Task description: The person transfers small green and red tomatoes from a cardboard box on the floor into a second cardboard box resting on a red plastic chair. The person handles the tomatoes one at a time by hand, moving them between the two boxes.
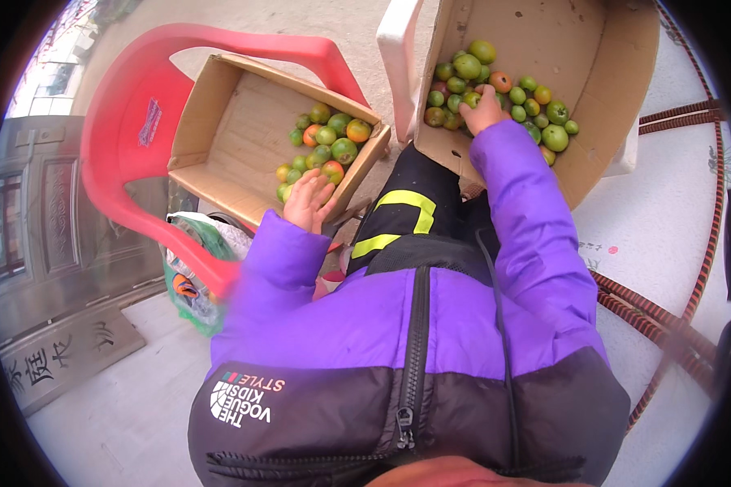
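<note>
My right hand (486, 112) reaches into the cardboard box on the right (536, 32), its fingers closed on a green tomato (470, 99). Around it lie several green, orange and reddish tomatoes (555, 138), heaped toward the near side of that box. Over the near edge of the cardboard box on the left (240, 109), my left hand (307, 201) is open with its fingers apart, and I see nothing in it. Just beyond its fingertips is a pile of mixed green and orange tomatoes (343, 151), gathered at that box's right side.
The left box rests on a red plastic chair (122, 122); a white chair (400, 65) is partly visible beneath the right box. A green plastic bag (195, 284) stands beside the red chair. Brown ridged strips (658, 321) cross the white surface at the right.
</note>
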